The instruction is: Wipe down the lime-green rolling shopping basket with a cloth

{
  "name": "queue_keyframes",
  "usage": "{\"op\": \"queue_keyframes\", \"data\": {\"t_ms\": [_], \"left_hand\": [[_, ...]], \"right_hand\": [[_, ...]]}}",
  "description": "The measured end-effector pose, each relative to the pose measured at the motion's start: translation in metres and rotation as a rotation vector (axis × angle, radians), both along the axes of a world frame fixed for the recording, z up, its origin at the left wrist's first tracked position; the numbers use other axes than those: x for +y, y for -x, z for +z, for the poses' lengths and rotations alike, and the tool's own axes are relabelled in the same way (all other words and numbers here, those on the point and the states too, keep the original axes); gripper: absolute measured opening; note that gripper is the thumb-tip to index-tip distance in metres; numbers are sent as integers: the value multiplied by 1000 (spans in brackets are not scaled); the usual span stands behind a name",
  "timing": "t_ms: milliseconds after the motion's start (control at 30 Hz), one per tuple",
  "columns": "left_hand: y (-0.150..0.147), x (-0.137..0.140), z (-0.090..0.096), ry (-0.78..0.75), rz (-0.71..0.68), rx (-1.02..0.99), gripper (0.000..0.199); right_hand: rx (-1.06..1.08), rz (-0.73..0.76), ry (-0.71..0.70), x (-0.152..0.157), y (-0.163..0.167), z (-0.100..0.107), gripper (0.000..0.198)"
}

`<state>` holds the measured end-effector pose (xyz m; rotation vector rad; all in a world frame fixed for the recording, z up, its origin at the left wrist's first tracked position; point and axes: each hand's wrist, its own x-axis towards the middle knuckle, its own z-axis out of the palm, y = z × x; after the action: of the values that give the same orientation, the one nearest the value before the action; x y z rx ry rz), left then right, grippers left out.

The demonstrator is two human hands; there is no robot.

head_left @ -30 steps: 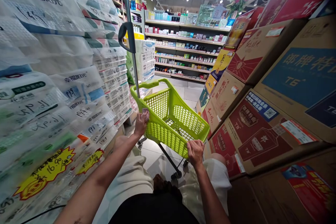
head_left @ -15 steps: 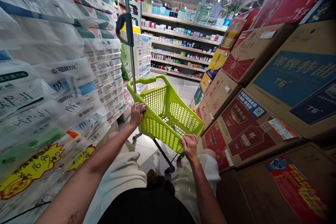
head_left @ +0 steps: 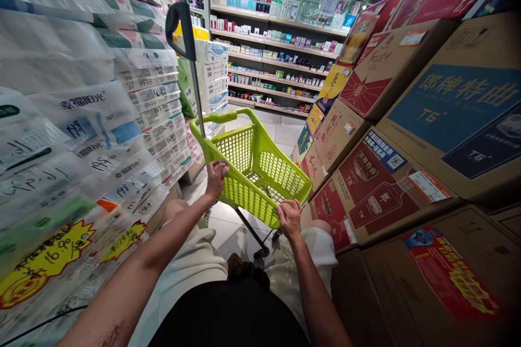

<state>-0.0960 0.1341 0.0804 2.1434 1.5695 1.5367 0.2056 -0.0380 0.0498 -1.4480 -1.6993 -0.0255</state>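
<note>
A small lime-green shopping cart [head_left: 248, 200] with a perforated plastic basket stands on the floor in front of my knees. My left hand [head_left: 216, 178] is closed over the basket's near rim, at its left end. Farther right, my right hand [head_left: 290, 217] grips the same rim near the right corner. From the cart's left end a metal pole [head_left: 198, 97] rises, with a dark grey hook-shaped grip [head_left: 181, 30] on it. Nothing shows inside the basket except its lattice floor.
Plastic-wrapped tissue packs [head_left: 97, 114] are piled high on the left, close to my arm. Stacked cardboard cartons [head_left: 407, 119] wall in the right side. Shelves of small boxes and bottles [head_left: 277, 38] stand across the far end, beyond a strip of tiled floor [head_left: 280, 131].
The cart and both hands have shifted slightly left and up in view, as has most of the scene. Both hands stay on the rim.
</note>
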Motion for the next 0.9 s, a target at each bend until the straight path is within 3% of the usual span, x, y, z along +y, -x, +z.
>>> {"op": "queue_keyframes", "data": {"t_ms": [100, 233, 300, 467, 500, 600, 667, 833, 900], "left_hand": [[-16, -16, -11, 22, -144, -4, 36], [-23, -15, -1, -16, 20, -126, 39], [-32, -25, -1, -14, 13, -115, 40], [-63, -77, -24, -8, -462, 113, 45], [-67, -82, -27, -10, -456, 97, 46], [-74, -81, -25, -8, -191, -73, 48], [-82, -82, -24, 7, -118, -129, 49], [-113, -117, -37, 10, -473, -6, 61], [-124, -127, -43, 35, -460, -44, 59]], "right_hand": [[3, 0, 12, 0, 1, 0, 33], [9, -15, 17, 1, 3, 0, 33], [11, -19, 35, 0, 5, 1, 33], [38, 10, 104, -6, 8, 6, 34], [61, 28, 112, -8, 8, 7, 36], [208, 90, 123, -12, 6, 11, 42], [334, 104, 130, -15, 5, 13, 46], [489, 104, 123, -22, 5, 13, 51], [538, 110, 117, -23, 4, 12, 53]]}}
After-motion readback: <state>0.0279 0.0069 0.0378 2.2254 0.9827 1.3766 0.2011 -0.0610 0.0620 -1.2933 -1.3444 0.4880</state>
